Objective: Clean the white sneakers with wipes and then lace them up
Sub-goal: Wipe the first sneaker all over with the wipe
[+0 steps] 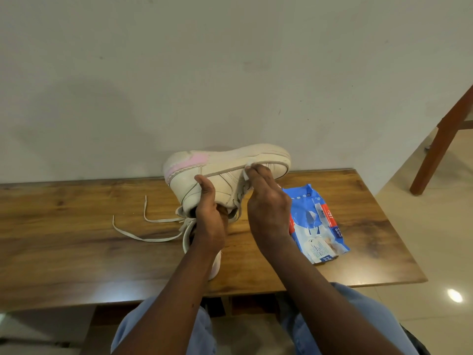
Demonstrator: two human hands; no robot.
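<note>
A white sneaker (222, 165) with a pink heel patch is held up on its side above the wooden table (76, 226), sole facing away from me. My left hand (208, 213) grips it at the collar, thumb on its side and fingers inside the opening. My right hand (268, 208) pinches a small white wipe (247, 172) against the sole edge near the toe. A second white sneaker (215, 262) lies on the table, mostly hidden under my left forearm. Its loose laces (146, 234) trail to the left.
A blue wipes packet (314, 224) lies flat on the table right of my hands. The table stands against a plain wall (230, 73). A brown wooden furniture leg (440, 147) stands on the tiled floor at the right. My blue-trousered knees are below the table's front edge.
</note>
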